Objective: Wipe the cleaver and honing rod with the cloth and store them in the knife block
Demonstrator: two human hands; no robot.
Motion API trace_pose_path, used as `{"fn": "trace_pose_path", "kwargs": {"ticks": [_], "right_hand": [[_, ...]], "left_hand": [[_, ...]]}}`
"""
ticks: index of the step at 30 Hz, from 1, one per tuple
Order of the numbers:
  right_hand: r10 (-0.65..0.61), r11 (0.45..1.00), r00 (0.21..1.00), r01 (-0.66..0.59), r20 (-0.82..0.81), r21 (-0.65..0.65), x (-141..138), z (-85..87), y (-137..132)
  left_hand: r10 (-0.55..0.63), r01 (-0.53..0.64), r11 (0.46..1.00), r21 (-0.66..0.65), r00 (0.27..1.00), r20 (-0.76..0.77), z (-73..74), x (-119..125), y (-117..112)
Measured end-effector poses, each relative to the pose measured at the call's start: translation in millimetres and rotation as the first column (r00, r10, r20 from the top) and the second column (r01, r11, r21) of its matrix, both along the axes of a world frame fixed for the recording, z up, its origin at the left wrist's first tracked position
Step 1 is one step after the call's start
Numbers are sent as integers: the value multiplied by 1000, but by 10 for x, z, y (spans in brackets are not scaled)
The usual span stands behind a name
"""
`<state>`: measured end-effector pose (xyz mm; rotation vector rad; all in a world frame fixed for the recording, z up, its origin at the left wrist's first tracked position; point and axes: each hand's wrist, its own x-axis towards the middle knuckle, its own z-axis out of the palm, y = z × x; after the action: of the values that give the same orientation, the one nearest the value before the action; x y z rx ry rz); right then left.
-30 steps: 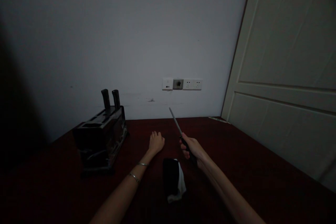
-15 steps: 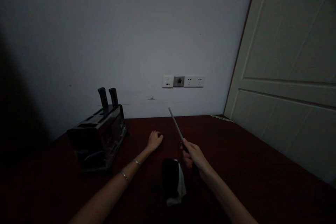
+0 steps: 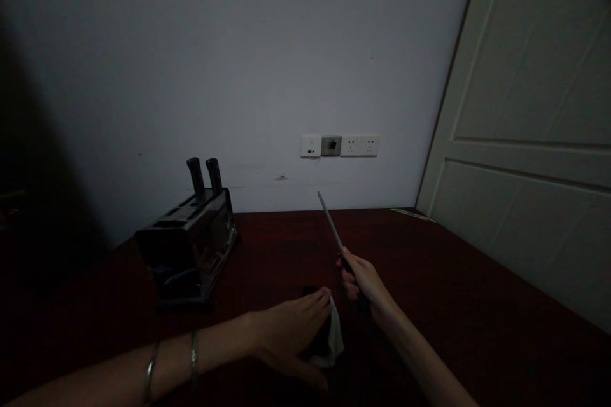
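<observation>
My right hand (image 3: 361, 276) is wrapped round the dark handle of a honing steel (image 3: 330, 221). Its thin grey rod points up and away, tilted left toward the wall. My left hand (image 3: 293, 331), with two silver bangles on the wrist, reaches over a folded black and white cloth (image 3: 336, 337). The fingers lie stretched across the cloth's dark side, with the thumb apart on the near side; whether they touch it is unclear. Part of the cloth is hidden under this hand.
A dark knife block (image 3: 188, 248) with two black-handled knives (image 3: 205, 176) stands at the left of the dark red tabletop (image 3: 277, 248). Behind are a pale wall with sockets (image 3: 340, 146) and, at the right, a panelled door (image 3: 520, 140). The light is dim.
My left hand has come back from the far tabletop to the cloth, its fingers now stretched over it. My right hand keeps hold of the honing steel. The view has shifted slightly.
</observation>
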<state>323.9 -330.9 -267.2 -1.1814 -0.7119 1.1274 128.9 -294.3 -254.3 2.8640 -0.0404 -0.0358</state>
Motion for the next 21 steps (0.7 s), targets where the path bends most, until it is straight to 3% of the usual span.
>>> {"fn": "trace_pose_path", "kwargs": {"ticks": [8, 13, 21], "right_hand": [[4, 1000, 1000, -4, -9, -24, 0, -23, 4], [3, 1000, 1000, -3, -23, 16, 7, -60, 18], [-15, 1000, 999, 16, -47, 3, 13, -47, 14]], "left_hand": [[16, -16, 1000, -8, 999, -28, -231, 8, -28], [31, -31, 1000, -1, 999, -20, -273, 6, 6], [85, -90, 984, 156, 996, 36, -381, 85, 27]]}}
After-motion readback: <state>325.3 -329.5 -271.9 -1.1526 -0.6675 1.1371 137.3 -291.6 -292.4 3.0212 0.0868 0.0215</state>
